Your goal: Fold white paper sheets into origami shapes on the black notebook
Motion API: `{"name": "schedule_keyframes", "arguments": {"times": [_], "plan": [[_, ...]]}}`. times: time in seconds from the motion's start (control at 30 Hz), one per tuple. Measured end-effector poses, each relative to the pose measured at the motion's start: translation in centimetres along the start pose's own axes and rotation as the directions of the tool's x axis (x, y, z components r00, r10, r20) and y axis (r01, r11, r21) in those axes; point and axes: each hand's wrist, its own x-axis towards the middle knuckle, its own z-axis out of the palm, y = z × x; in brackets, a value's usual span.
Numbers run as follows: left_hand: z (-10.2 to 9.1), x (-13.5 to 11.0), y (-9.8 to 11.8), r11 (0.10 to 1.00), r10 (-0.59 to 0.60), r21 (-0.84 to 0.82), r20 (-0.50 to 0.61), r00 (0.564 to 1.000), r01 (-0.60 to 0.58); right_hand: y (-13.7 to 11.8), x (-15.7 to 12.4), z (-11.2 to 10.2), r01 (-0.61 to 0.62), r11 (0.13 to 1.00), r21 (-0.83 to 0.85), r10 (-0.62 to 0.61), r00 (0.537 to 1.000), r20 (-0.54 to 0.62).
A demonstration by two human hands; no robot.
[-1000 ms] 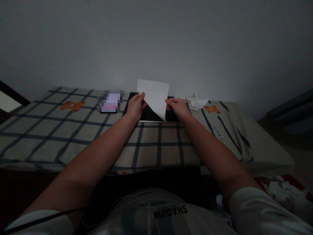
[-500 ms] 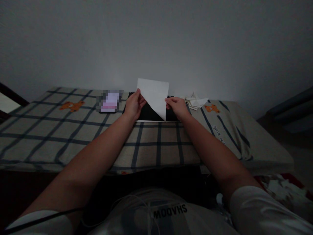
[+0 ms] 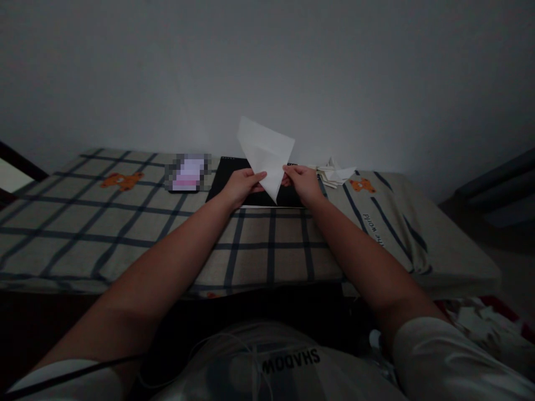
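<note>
A white sheet of paper [image 3: 264,153], partly folded into a downward-pointing triangle, stands upright between my hands. My left hand [image 3: 240,185] pinches its lower left edge with the fingers closed on it. My right hand [image 3: 304,182] grips the lower right edge, fingers curled. Both hands hover just above a black pad [image 3: 228,174] that lies on the checked bedsheet [image 3: 125,223].
A blurred pink-and-white object [image 3: 188,172] lies left of the black pad. A small heap of folded white papers [image 3: 334,174] sits to the right, near the wall. More crumpled paper [image 3: 476,323] lies on the floor at the lower right. A cable [image 3: 251,362] runs across my lap.
The sheet has been tilted and folded over, so its top edge now slants and its shape is more triangular. My left hand slid right and lower along the paper.
</note>
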Motion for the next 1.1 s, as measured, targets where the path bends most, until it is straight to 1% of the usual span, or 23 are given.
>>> {"name": "schedule_keyframes", "arguments": {"times": [0.1, 0.23, 0.3, 0.47, 0.6, 0.67, 0.77, 0.87, 0.97, 1.1], "plan": [[-0.01, -0.09, 0.11, 1.0, -0.018, 0.007, 0.016, 1.0, 0.018, -0.1, 0.02, 0.06, 0.003, 1.0, -0.031, -0.004, 0.999, -0.034], [0.06, -0.27, -0.06, 0.996, -0.085, 0.0, 0.16, 0.983, 0.086, -0.27, -0.07, 0.15, 0.024, 0.998, -0.05, -0.028, 0.996, -0.08], [0.18, -0.35, -0.21, 0.995, -0.104, 0.013, 0.194, 0.975, 0.103, -0.35, -0.16, 0.18, 0.034, 0.997, -0.067, -0.04, 0.995, -0.094], [0.41, -0.38, -0.27, 0.997, -0.073, 0.047, 0.124, 0.99, 0.068, -0.34, -0.3, 0.26, 0.051, 0.997, -0.052, -0.055, 0.995, -0.081], [0.42, -0.36, -0.16, 0.998, -0.049, 0.054, 0.111, 0.993, 0.043, -0.28, -0.27, 0.27, 0.065, 0.998, 0.004, -0.065, 0.996, -0.067], [0.47, -0.39, -0.13, 0.998, -0.04, 0.049, 0.109, 0.993, 0.035, -0.31, -0.26, 0.27, 0.054, 0.997, 0.049, -0.051, 0.997, -0.049], [0.56, -0.44, -0.06, 0.999, -0.031, 0.026, 0.083, 0.996, 0.029, -0.4, -0.29, 0.27, -0.01, 0.996, 0.09, 0.01, 1.0, 0.002], [0.52, -0.32, 0.01, 1.0, -0.012, 0.003, 0.019, 1.0, 0.011, -0.49, -0.43, 0.27, -0.073, 0.994, 0.082, 0.067, 0.995, 0.077], [0.33, -0.07, -0.02, 1.0, 0.019, -0.007, -0.021, 1.0, -0.019, -0.49, -0.61, 0.27, -0.086, 0.994, 0.062, 0.077, 0.987, 0.144], [0.18, 0.05, -0.03, 1.0, 0.026, 0.012, -0.037, 0.999, -0.025, -0.4, -0.69, 0.28, -0.071, 0.997, 0.009, 0.068, 0.98, 0.185]]}}
